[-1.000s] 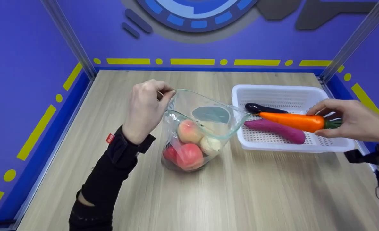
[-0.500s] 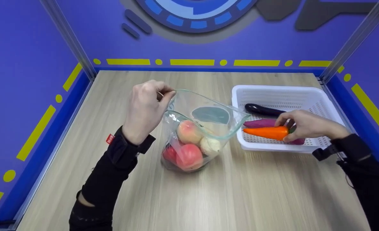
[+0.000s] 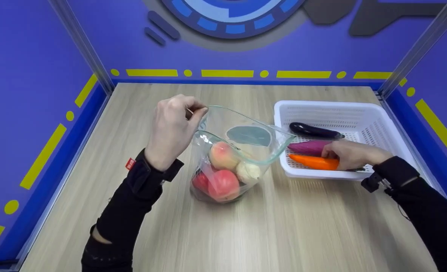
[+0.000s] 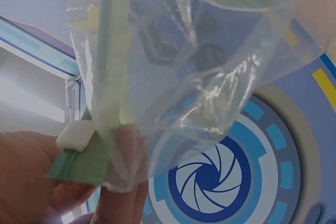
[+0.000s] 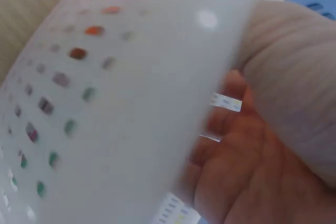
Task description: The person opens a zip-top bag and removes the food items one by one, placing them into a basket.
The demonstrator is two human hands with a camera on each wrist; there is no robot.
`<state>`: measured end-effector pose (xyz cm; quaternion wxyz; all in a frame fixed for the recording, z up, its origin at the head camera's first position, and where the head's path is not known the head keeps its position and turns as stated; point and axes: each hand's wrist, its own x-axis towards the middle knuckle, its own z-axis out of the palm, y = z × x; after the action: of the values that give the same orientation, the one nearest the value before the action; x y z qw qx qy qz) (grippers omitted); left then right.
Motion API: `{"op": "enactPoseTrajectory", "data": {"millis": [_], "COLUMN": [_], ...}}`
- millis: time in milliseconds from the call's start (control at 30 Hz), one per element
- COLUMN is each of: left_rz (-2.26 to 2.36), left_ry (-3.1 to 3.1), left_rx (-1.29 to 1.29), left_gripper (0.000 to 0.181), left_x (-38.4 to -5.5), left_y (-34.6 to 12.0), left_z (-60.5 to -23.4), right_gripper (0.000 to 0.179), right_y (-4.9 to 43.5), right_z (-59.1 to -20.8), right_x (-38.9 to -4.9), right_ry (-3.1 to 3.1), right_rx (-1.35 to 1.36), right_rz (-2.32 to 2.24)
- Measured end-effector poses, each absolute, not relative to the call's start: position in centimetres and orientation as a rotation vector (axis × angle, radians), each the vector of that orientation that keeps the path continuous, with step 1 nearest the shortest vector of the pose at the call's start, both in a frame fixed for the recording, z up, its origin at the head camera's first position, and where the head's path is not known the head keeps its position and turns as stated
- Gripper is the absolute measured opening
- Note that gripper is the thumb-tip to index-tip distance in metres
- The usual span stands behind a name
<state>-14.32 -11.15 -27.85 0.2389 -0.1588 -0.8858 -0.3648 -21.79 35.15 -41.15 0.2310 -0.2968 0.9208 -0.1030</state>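
Carrot (image 3: 314, 163) lies in basket (image 3: 323, 113), nearest veg to the near wall, long axis approx. L–R, tip twd bag (image 3: 249, 136), crown end under R hand (image 3: 352, 155). R hand is nearer by far: fingers curled on the crown end, looks like a grip, though thumb's hidden. L hand (image 3: 176, 128) is well apart, pinching bag's mouth at its L corner, other side of the bag fr. carrot. Bag stands L of basket, mouth open, R corner nr basket's L wall. 2 more veg, purple (image 3: 307, 146) & black (image 3: 312, 130), lie beyond carrot, roughly parallel.
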Motion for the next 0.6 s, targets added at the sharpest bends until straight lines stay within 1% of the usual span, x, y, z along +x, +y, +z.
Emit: {"op": "enactPoseTrajectory", "data": {"millis": [133, 267, 367, 433, 500, 600], "left_rz": [-1.002, -1.002, -1.001, -1.004, -1.006, -1.009], "left_ry": [-2.433, -2.434, -2.433, -2.435, -2.436, -2.437], "left_rx": [-0.431, -0.434, -0.433, -0.431, -0.432, -0.438], "left_gripper": [0.009, 0.009, 0.009, 0.009, 0.009, 0.009], "left_x": [-14.3, -14.3, -14.2, -14.3, -14.3, -14.3], "left_y": [-11.1, -11.0, -11.0, -10.9, -10.9, -10.8], "left_z": [-27.8, -27.8, -27.7, -27.7, -27.7, -27.8], "right_gripper": [0.041, 0.040, 0.039, 0.035, 0.030, 0.024], "right_y": [34.9, 34.5, 33.7, 32.8, 31.7, 29.8], "right_z": [-41.5, -40.6, -38.9, -37.4, -35.8, -33.3], "right_x": [-21.7, -21.2, -20.6, -19.9, -19.1, -17.6], "right_ry": [2.539, 2.590, 2.674, 2.741, 2.810, 2.918], "right_rx": [-0.827, -0.780, -0.748, -0.763, -0.825, -1.008], "right_rz": [-0.264, -0.270, -0.298, -0.345, -0.417, -0.526]}}
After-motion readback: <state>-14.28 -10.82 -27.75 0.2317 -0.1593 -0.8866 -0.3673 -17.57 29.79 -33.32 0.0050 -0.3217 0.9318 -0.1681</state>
